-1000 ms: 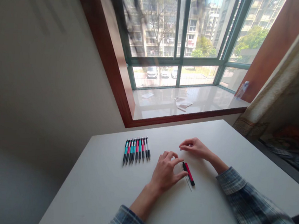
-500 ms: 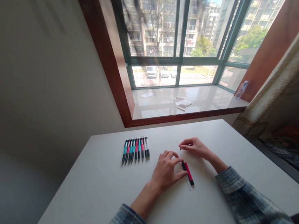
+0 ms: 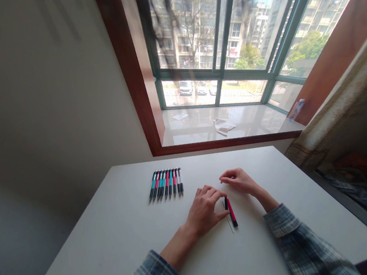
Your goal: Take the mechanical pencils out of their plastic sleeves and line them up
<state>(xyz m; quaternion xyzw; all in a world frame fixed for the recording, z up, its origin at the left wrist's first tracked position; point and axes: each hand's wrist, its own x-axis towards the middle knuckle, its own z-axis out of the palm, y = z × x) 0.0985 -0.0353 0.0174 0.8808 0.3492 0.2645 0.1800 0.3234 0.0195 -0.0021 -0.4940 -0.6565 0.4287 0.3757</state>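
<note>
On the white table, my left hand (image 3: 203, 209) curves over loose pen parts. Between its thumb and index fingertip sits a short black pen part (image 3: 227, 204). Right beside that lies a red pen barrel (image 3: 232, 213) with a black end. A thin pale refill-like stick (image 3: 231, 225) shows under the thumb and reaches toward the near side. Farther back, my right hand (image 3: 238, 180) is closed in a pinch, its wrist near the table. A tiny silvery piece (image 3: 221, 182) peeks out at its fingertips; the rest of it is hidden.
Several assembled click pens (image 3: 167, 184) in teal, red and white lie in a neat row on the table (image 3: 122, 235), left of my hands. Behind, the window sill (image 3: 196, 134) carries papers (image 3: 224, 126) and a clear bottle (image 3: 295, 110). A curtain (image 3: 333, 100) hangs at right.
The black pen part has shifted slightly between my left thumb and index finger, and those fingers have moved a little. My right hand stays nearly in place.
</note>
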